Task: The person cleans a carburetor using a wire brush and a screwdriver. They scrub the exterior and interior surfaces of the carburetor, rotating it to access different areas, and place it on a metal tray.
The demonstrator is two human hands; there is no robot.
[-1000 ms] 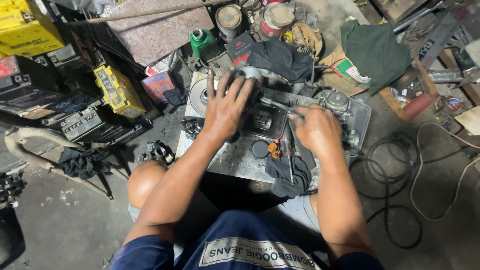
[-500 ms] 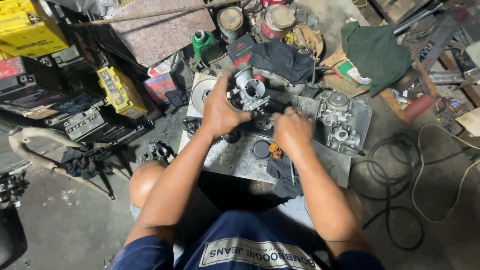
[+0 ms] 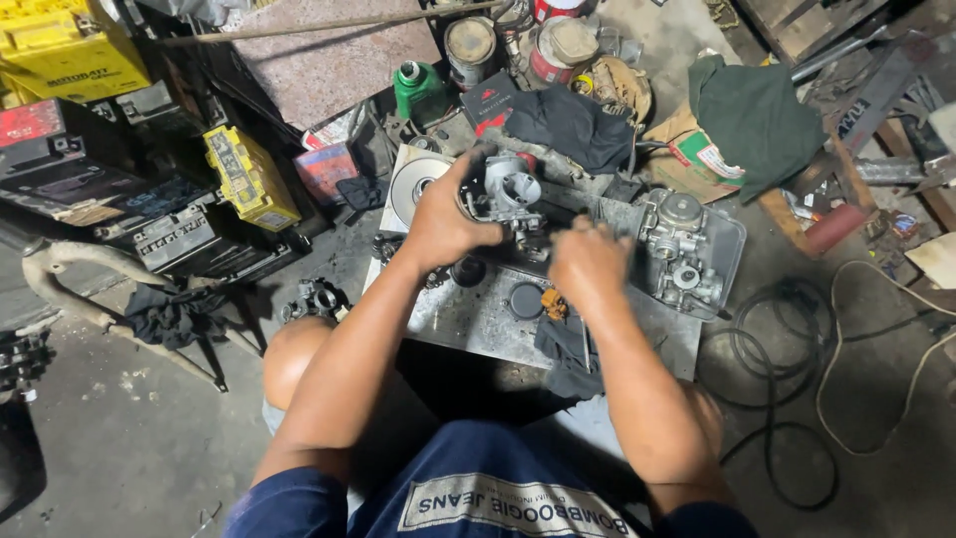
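My left hand grips a grey metal carburetor and holds it tilted above a greasy metal tray. My right hand is closed just right of the carburetor, fingers curled at its lower side; what they hold is hidden. On the tray lie a second carburetor body at the right, a round black cap, a small orange part and a dark rag.
Yellow and black batteries are stacked at the left. Cans, a green bottle, a black cloth and a green cloth lie beyond the tray. Black cable coils on the floor at the right.
My left hand took the carburetor off the tray and lifted it. My right hand moved left from the tray's middle up to the carburetor's side.
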